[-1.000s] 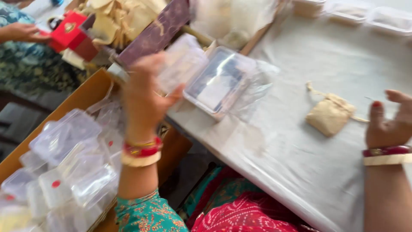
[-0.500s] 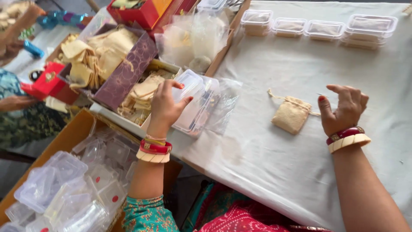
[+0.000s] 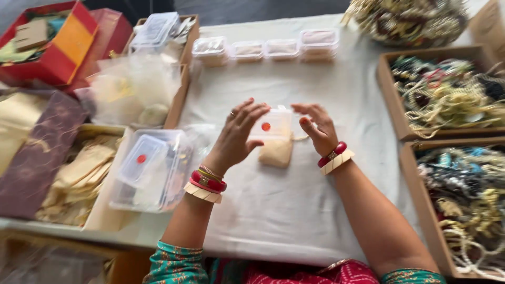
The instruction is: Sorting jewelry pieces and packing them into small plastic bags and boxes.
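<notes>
A small craft packing workshop. Shallow cardboard trays of tangled beaded jewellery [image 3: 452,97] line the right edge of the white-clothed desk [image 3: 294,210]. Stacked clear plastic boxes [image 3: 150,168] and beige cloth pouches [image 3: 79,176] crowd its left edge.
</notes>
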